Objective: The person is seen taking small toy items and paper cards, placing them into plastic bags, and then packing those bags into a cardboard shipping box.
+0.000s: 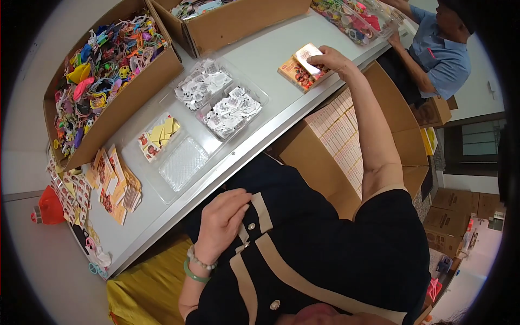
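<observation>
My right hand [336, 60] reaches across to the far table edge, with its thumb on top of a small flat orange-and-white printed box [307, 54] and its fingers bent over the far side. Against that box lies a second orange printed box [296, 73], with red pictures on it. My left hand [223, 219] rests before my dark shirt, its fingers stretched out side by side and nothing visible in them; its palm is hidden. Nearest to it on the table is an open clear plastic tray [184, 163], with stickers and yellow paper pieces [161, 131] beside its ribbed part.
Two clear tubs hold small white packets [233, 111]. A carton [116, 116] of colourful trinkets stands at left, another carton [244, 27] behind. Orange cards [114, 181] fan out at left. Below the table, an open carton [303, 157] holds rows of boxes. A co-worker [441, 54] stands at right.
</observation>
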`<move>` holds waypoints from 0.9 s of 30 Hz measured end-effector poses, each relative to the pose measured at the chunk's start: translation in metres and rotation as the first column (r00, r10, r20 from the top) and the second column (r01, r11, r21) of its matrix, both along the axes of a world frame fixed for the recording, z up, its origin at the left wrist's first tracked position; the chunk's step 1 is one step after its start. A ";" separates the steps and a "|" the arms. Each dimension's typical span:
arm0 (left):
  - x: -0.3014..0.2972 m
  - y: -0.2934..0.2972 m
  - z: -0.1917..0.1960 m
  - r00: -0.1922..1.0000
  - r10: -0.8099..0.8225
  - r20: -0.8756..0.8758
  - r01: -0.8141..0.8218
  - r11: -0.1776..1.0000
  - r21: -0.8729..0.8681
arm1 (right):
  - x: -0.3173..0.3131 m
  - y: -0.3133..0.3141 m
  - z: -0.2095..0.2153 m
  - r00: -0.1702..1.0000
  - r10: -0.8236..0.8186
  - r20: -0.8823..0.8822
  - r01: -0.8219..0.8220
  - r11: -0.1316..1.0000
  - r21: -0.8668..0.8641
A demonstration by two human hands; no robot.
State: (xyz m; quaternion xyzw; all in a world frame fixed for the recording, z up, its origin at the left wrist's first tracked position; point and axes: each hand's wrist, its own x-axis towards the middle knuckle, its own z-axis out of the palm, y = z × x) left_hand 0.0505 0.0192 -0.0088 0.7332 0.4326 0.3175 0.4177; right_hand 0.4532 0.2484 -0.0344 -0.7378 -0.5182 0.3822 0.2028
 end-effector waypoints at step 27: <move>0.155 0.128 -0.036 0.801 0.165 0.576 0.321 0.693 -0.646 | -0.084 -0.046 0.003 0.993 -0.004 -0.121 0.012 0.998 0.061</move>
